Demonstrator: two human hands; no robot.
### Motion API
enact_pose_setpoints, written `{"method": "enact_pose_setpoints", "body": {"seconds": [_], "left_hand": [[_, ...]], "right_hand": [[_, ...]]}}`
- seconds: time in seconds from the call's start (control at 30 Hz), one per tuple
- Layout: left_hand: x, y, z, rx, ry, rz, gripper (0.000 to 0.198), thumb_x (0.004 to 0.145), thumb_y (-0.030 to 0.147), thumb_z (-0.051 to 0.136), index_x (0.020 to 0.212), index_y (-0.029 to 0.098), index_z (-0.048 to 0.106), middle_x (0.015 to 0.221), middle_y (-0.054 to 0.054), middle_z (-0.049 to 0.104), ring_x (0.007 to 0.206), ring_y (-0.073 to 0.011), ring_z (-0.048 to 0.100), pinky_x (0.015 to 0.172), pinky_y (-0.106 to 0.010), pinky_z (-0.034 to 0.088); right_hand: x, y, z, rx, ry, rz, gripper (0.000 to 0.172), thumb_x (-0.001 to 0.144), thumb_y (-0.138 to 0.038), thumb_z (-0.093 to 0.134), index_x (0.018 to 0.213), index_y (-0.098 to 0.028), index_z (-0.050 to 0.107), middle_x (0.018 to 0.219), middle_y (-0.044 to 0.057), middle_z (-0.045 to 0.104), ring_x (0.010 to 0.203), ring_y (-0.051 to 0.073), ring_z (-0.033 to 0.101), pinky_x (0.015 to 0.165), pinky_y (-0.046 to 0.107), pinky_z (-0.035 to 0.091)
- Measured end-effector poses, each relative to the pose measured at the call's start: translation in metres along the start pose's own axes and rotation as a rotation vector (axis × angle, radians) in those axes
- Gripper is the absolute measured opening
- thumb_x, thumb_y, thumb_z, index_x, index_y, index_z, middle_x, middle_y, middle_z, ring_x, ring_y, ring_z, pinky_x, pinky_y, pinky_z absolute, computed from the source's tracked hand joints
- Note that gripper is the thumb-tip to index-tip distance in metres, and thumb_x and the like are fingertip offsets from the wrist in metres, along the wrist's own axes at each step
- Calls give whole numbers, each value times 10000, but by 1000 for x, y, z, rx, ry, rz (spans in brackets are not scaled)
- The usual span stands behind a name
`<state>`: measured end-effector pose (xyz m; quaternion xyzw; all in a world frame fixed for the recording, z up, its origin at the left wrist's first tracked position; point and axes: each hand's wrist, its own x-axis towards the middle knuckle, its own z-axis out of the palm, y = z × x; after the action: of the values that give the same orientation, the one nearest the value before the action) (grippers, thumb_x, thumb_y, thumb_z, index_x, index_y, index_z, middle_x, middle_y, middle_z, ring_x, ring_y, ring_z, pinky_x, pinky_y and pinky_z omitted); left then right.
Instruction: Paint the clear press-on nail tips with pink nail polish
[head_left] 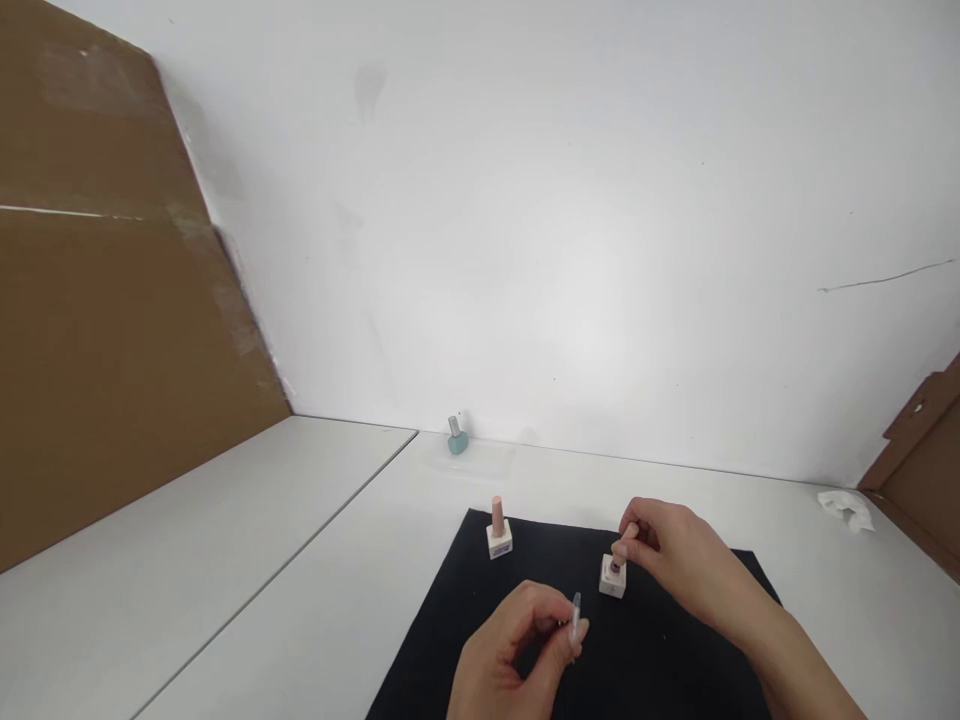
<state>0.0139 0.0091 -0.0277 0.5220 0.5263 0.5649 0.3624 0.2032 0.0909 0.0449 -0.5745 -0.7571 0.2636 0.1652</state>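
My left hand (517,645) pinches a small, slim, see-through piece (576,618) between thumb and forefinger; it looks like a clear false nail tip. With my right hand (664,545) I grip the pale pink cap (630,532) of a nail polish, fingers closed around it. The cap is tilted at the dark neck of a square, whitish nail polish bottle (613,578), which stands on a black mat (555,540). Whether the brush is inside the neck I cannot tell. Another whitish bottle with a pink cap (499,530) stands upright on the mat, left of my right hand.
A teal nail polish bottle (457,441) with a silvery cap stands at the back by the white wall (525,220), near a clear flat sheet (476,461). Crumpled white tissue (846,509) lies at the far right. Brown cardboard panels (112,330) flank the white table (300,560).
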Motion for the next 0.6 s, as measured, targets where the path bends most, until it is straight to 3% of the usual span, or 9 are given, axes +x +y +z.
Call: {"method": "enact_pose_setpoints", "body": {"seconds": [0.3, 0.6], "left_hand": [[3, 4, 2, -172, -34, -263, 141, 723, 340, 811, 703, 231, 725, 641, 22, 723, 664, -176, 677, 664, -216, 535], [5, -3, 2, -149, -103, -258, 75, 715, 272, 782, 688, 218, 736, 662, 20, 710, 662, -171, 662, 653, -228, 534]], "right_hand": [[2, 4, 7, -103, -14, -48, 193, 883, -81, 528, 808, -231, 621, 886, 21, 744, 763, 194, 657, 677, 281, 395], [3, 3, 10, -72, -67, -45, 168, 939, -160, 505, 857, -228, 635, 888, 37, 731, 758, 195, 636, 691, 293, 407]]}}
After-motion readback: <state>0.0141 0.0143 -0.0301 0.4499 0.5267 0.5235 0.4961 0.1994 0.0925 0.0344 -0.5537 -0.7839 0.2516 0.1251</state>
